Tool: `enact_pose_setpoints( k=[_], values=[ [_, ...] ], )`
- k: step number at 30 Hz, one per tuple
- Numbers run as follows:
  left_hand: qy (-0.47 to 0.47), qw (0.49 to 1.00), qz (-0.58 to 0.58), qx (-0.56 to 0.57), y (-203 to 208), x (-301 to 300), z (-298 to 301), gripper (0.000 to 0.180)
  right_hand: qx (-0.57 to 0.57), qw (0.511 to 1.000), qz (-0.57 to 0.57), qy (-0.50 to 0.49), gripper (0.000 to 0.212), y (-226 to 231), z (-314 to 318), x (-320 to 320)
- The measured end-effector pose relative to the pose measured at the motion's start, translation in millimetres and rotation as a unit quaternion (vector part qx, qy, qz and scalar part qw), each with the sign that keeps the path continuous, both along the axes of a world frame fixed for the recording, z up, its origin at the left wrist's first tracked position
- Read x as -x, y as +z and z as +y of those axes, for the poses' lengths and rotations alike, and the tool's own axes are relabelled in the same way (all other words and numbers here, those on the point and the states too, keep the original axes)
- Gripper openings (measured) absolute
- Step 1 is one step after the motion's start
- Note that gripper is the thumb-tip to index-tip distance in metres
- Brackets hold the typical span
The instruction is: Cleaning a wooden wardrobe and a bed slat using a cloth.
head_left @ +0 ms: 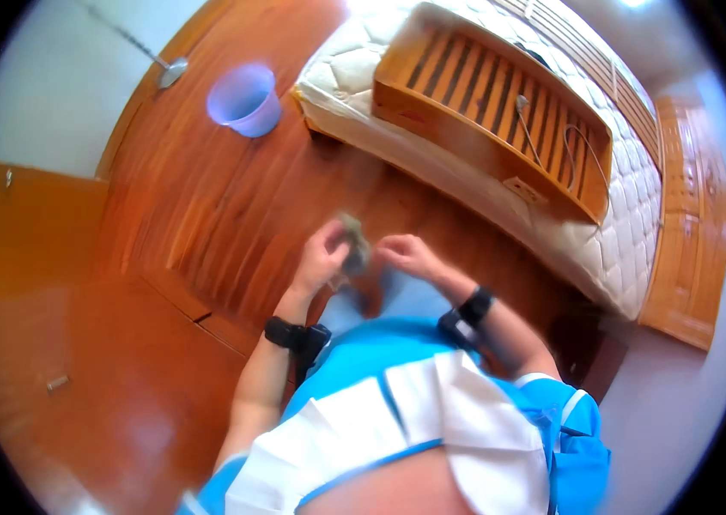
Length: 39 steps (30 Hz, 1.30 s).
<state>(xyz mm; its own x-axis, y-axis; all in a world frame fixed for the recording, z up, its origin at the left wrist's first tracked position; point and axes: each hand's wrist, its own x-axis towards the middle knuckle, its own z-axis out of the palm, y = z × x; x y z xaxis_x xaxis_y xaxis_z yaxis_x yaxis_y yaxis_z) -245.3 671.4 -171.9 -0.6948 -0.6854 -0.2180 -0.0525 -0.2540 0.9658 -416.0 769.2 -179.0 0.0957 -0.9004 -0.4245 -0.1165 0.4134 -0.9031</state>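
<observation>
From my head camera, the only view, I see a crumpled grey-green cloth in front of my body, just above my knees. My left hand pinches it between thumb and fingers, and the bunch stands out past my fingertips. I judge that I hold it out there so it stays off my blue and white shirt and within sight. My right hand is just beside it with the fingers curled in; blur hides the tips, so I cannot tell whether they pinch a loose edge or nothing at all. Both wrists carry black straps.

Ahead and to the left, well apart from my hands, a pale purple bucket stands upright on the wooden floor; I can't make out its contents. The mattress hems me in at front right. A slatted wooden frame lies across it, probably set there to be off the floor, with a cable trailing over its slats. Beyond the mattress, a wooden cabinet closes off the right side.
</observation>
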Motion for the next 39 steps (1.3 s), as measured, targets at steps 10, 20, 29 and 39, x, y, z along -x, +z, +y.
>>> enact_pose_setpoints(
  k=[10,20,29,39],
  values=[
    [-0.186,0.978,0.007,0.094,19,121,-59,0.021,0.18,0.959,0.101,-0.195,0.048,12,-41,66],
    [-0.238,0.964,-0.066,0.098,7,292,-152,0.022,0.079,0.95,-0.135,-0.269,0.032,-14,-112,222],
    [-0.01,0.828,-0.242,0.505,-72,351,-274,0.039,0.065,0.857,0.038,-0.509,0.028,-12,-130,366],
    [-0.065,0.894,-0.326,0.301,-141,358,-311,0.046,0.081,0.809,0.314,-0.49,0.023,-52,-159,439]
  ],
)
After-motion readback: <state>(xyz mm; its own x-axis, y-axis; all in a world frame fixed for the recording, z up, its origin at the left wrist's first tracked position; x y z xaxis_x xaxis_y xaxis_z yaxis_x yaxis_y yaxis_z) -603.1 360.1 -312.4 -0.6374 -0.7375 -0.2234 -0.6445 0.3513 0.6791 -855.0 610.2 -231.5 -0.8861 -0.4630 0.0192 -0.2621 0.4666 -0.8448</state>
